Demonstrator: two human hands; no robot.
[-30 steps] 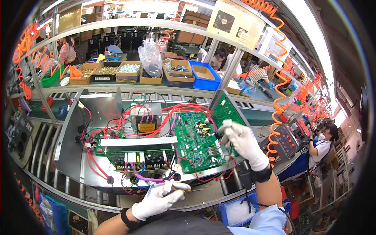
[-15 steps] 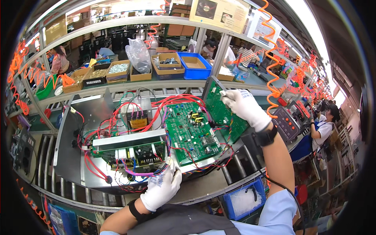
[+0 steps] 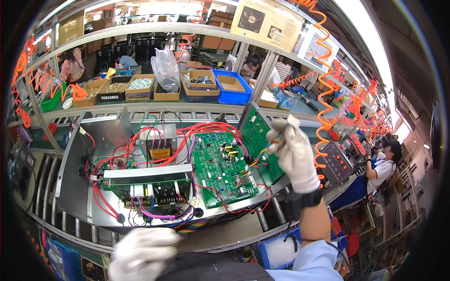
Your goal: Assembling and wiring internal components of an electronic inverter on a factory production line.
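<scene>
From afar, I looked forward and down through the left head-worn fisheye, the open chassis (image 3: 70, 178) near at eight o'clock, the blue bin (image 3: 233, 99) farther off toward twelve.

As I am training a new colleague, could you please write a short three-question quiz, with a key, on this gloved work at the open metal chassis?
1. Multiple choice: What colour is the large flat-lying circuit board?
A. Red
B. Green
C. Blue
2. True or false: The left grip is lower in the picture than the right grip.
3. Open question: What runs between the right grip and the area of the boards?

Key:
1. B.
2. True.
3. Coloured wires, with yellow among them.
</scene>
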